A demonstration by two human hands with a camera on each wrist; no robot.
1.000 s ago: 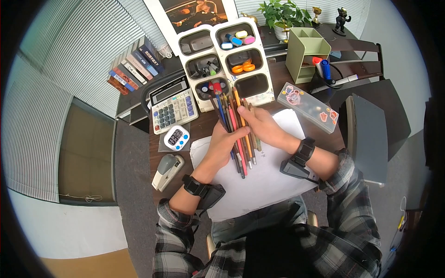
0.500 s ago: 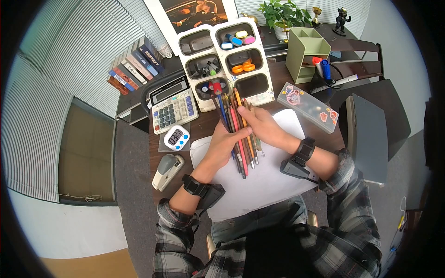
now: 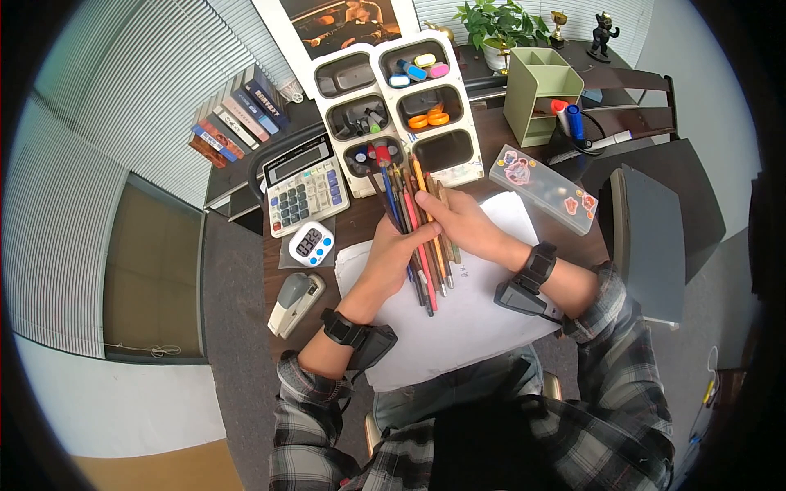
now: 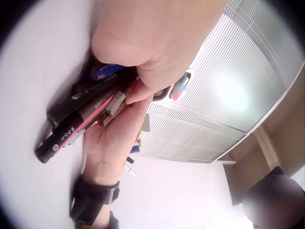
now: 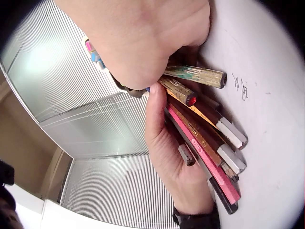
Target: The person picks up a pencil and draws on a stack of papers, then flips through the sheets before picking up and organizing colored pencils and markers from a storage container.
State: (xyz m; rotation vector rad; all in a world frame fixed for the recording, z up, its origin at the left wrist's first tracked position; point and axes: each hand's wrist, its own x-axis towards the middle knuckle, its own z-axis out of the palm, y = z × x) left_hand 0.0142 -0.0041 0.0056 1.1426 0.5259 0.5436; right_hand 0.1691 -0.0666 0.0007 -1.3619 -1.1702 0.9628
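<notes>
A bundle of pencils (image 3: 430, 278), several of them dark, with pink, blue and yellow-orange ones among them, slants over white paper (image 3: 467, 335). My left hand (image 3: 389, 254) grips it from the left, thumb laid across the front. From the right, my right hand (image 3: 468, 227) holds the same bundle, its thumb on the upper part. In the right wrist view the lower ends fan out close over the paper, including a pink pencil (image 5: 205, 157) and a worn, paint-flecked one (image 5: 200, 76). Dark printed ends (image 4: 62, 140) show in the left wrist view. The palms hide the bundle's middle.
Just beyond the pencil tips stands a white organizer (image 3: 473, 173) with dark compartments holding highlighters and orange-handled scissors (image 3: 430, 120). Calculator (image 3: 307, 188), timer (image 3: 312, 244) and stapler (image 3: 296, 304) line the left. Pencil case (image 3: 544, 190), green holder (image 3: 524, 102) and black pen cup (image 3: 565, 147) stand right.
Both hands stay around the bundle in nearly the same place. The right thumb has slid slightly left and down, and the pencils have shifted only a little.
</notes>
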